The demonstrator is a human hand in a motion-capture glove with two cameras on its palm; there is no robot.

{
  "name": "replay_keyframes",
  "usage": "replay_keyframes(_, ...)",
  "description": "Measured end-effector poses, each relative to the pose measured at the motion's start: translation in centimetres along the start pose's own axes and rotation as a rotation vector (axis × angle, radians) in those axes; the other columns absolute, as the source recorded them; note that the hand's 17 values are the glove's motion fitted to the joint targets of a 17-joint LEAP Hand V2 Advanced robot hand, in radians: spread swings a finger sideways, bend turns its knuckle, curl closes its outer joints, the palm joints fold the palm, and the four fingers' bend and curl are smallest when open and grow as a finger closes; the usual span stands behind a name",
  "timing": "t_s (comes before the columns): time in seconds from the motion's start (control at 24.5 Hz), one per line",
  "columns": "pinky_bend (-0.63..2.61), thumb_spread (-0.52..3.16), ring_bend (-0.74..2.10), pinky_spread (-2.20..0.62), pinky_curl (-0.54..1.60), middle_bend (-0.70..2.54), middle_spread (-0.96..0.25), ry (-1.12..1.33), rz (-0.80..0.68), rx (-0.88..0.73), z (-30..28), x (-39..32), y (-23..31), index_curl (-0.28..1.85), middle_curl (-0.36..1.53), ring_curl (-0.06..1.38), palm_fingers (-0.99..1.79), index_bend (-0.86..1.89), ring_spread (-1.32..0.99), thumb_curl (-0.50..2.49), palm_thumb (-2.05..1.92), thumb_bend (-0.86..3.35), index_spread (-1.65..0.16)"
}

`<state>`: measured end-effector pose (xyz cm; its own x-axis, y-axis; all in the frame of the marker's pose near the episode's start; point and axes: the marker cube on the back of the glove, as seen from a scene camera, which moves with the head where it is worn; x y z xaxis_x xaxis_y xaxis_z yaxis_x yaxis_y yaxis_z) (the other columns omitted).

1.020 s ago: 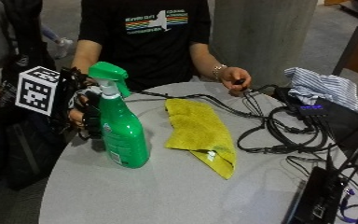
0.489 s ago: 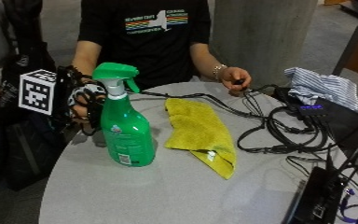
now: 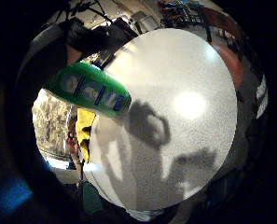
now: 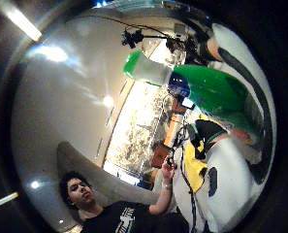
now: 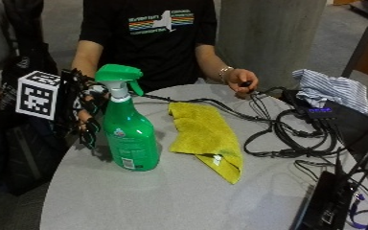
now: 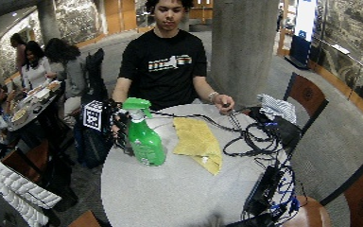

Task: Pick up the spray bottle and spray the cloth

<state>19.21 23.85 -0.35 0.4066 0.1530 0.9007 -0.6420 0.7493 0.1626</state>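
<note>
A green spray bottle (image 5: 130,134) with a white neck and green trigger head stands upright on the round grey table (image 5: 171,201), left of its middle. My gloved right hand (image 5: 85,112) hovers just left of the bottle at neck height, fingers loosely curled and holding nothing, with a small gap to it. Both palm views show the bottle (image 3: 91,88) (image 4: 206,87) close by but apart from the palm. A crumpled yellow cloth (image 5: 203,136) lies flat on the table to the bottle's right. The wide view shows the same: bottle (image 6: 145,142), cloth (image 6: 197,142), hand (image 6: 120,130).
The person's bare left hand (image 5: 241,79) rests at the table's far edge, pinching black cables (image 5: 286,134) that sprawl over the right side. A striped cloth (image 5: 330,88) and black devices (image 5: 327,201) lie at the right. A bag hangs left of the table.
The bottle went from slightly tilted at my hand to upright and a little further right. My hand has drawn back slightly to the left and no longer touches it.
</note>
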Motion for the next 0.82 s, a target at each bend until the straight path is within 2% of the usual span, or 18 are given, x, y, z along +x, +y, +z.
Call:
replay_keyframes(0.45, 0.66, 0.85, 0.24, 0.24, 0.34, 0.14, 0.04, 0.049, 0.004, -0.084, 0.1, -0.2, -0.4, 0.29, 0.40, 0.35, 0.45, 0.12, 0.05, 0.46, 0.87, -0.05, -0.32)
replay_keyframes(0.82, 0.66, 0.90, 0.23, 0.28, 0.33, 0.17, 0.02, 0.060, 0.021, -0.121, 1.2, -0.3, -2.5, 0.30, 0.37, 0.33, 0.35, 0.15, 0.07, 0.45, 0.85, -0.02, -0.34)
